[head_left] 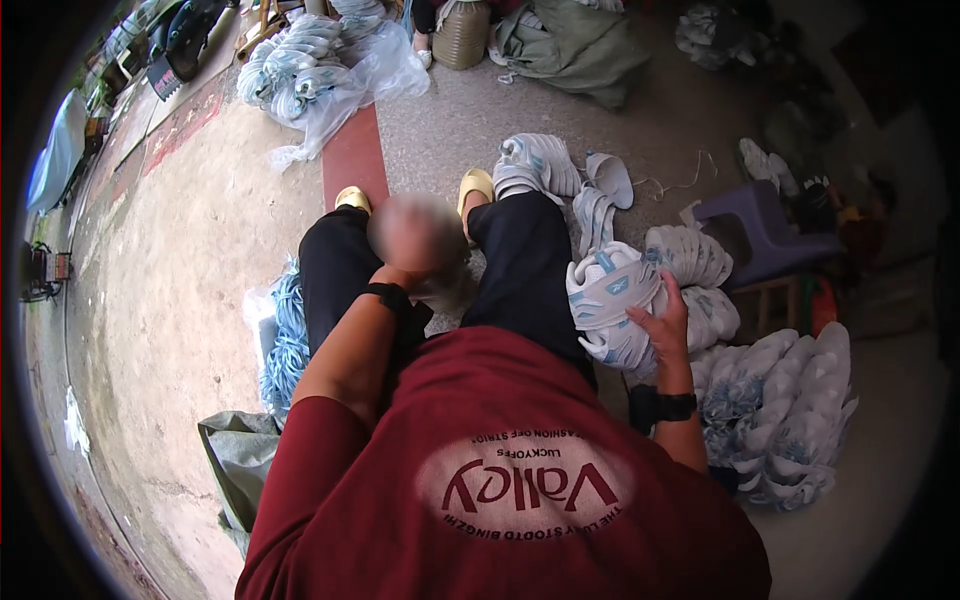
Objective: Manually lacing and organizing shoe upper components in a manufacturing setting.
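Note:
Beside my right knee, my right hand [668, 328] grips the edge of a stack of white and light-blue shoe uppers [612, 305], thumb and fingers spread along its right side. My left hand [403, 258] reaches down between my knees. A round blur covers its fingers, so neither their shape nor anything in them can be made out. More shoe uppers [688, 256] lie in nested rows just right of my right hand. Another row of uppers [540, 165] rests beyond my right knee, with a loose white upper [608, 180] next to it.
Blue laces [287, 335] lie bundled by my left thigh, near a grey-green sack [240, 460]. A purple plastic stool [765, 225] stands at right, behind a large pile of uppers [780, 410]. Farther off are plastic-wrapped uppers [300, 70], a green cloth sack [575, 50] and another person's feet [423, 55].

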A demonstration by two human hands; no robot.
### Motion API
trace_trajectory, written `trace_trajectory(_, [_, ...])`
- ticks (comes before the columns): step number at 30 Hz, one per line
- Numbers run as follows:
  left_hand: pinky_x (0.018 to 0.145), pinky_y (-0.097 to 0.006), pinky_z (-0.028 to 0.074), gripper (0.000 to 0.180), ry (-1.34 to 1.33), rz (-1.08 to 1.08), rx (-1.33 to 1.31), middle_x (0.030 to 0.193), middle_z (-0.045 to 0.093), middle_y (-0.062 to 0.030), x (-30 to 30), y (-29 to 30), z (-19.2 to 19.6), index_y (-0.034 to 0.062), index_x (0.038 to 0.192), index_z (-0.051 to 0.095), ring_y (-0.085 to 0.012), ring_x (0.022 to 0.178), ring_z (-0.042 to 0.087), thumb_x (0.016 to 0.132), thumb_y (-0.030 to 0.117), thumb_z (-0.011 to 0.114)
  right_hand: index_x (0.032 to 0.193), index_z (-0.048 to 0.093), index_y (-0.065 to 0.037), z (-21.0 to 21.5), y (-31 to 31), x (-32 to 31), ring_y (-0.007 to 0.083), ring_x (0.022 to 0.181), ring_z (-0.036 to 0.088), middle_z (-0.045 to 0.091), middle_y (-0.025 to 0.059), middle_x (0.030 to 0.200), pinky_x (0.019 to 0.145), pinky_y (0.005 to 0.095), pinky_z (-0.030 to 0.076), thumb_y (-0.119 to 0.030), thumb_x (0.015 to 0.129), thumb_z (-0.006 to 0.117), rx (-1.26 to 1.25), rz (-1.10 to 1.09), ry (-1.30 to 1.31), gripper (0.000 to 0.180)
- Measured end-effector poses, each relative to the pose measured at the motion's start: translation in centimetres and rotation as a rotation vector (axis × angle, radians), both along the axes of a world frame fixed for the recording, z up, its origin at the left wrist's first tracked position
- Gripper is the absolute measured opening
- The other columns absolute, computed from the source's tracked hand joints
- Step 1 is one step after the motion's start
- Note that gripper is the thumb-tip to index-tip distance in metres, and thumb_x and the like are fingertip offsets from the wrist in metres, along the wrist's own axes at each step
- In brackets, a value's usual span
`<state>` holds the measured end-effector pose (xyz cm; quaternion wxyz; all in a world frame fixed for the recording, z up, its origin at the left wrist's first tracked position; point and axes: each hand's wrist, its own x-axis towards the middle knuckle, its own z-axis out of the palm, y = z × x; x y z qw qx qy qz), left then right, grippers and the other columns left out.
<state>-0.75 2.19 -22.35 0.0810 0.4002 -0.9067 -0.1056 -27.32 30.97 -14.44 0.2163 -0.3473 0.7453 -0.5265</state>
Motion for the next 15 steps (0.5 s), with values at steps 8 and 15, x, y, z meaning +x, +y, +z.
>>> trace_trajectory(8, [0.086,-0.028,0.041,0.048,0.737,-0.428,0.896,0.106,0.056,-0.0108,-6.6,4.2,6.4,-0.0014,0.112,0.052,-0.0192,0.100,0.052,0.083,0.036,0.062,0.132,0.030,0.005,3.0,-4.1,4.0,0.0322,0.103,0.056,0.055,0.0240,0.113,0.088,0.0356,0.044,-0.028,0.053,0.084,0.140,0.135,0.449,0.102])
trace_trajectory(15, [0.078,-0.026,0.045,0.073,0.691,-0.180,1.200,0.100,0.056,-0.0135,-6.2,6.7,8.9,-0.0093,0.126,0.035,-0.0177,0.093,0.055,0.075,0.025,0.074,0.136,0.025,-0.002,6.0,-6.3,7.7,0.0365,0.089,0.060,0.060,0.0226,0.099,0.076,0.0389,0.048,-0.027,0.047,0.086,0.105,0.289,0.712,0.110])
